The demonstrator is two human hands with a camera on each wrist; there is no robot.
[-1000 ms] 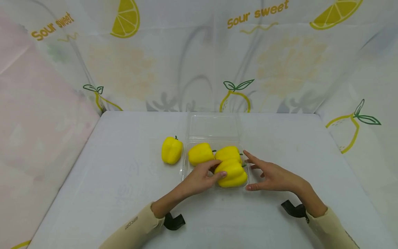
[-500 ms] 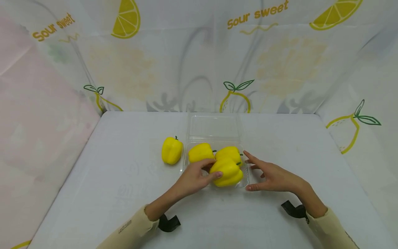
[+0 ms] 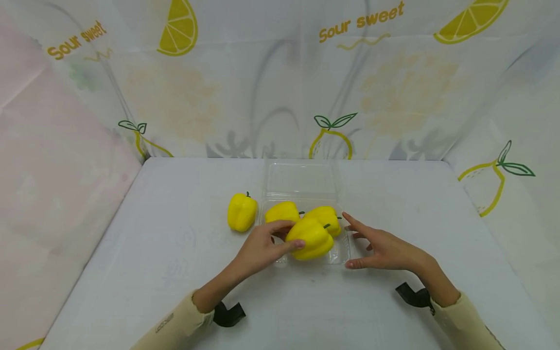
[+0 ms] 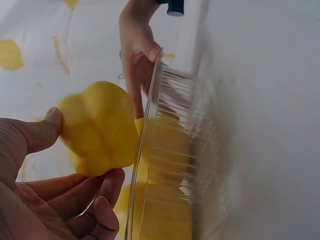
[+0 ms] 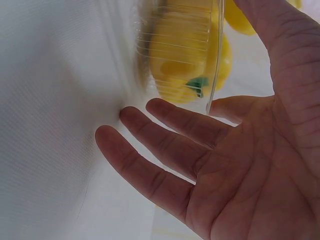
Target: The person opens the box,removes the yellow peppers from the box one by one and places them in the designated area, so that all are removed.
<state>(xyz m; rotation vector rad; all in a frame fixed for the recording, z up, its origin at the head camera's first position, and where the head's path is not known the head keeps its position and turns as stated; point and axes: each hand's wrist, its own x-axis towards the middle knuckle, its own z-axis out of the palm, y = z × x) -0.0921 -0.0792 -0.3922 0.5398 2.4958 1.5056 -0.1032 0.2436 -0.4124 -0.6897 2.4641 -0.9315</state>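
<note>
My left hand (image 3: 262, 248) holds a yellow bell pepper (image 3: 309, 239) between thumb and fingers, raised at the rim of a clear plastic clamshell box (image 3: 342, 250). In the left wrist view this held bell pepper (image 4: 100, 130) hangs beside the box wall (image 4: 167, 150). Two more yellow peppers lie inside the box, one at the back left (image 3: 280, 212) and one at the back right (image 3: 327, 216). My right hand (image 3: 385, 250) is at the box's right side, fingers spread and holding nothing. The right wrist view shows its palm (image 5: 250, 175) and straight fingers near the box wall.
A fourth-looking loose yellow bell pepper (image 3: 242, 212) stands on the white table (image 3: 188, 272), left of the box. The box's transparent lid (image 3: 302, 177) lies folded back toward the lemon-print curtain (image 3: 245, 87) behind the table.
My left hand has moved left with the bell pepper, from the box's front right corner toward its front middle. The right hand has stayed in place.
</note>
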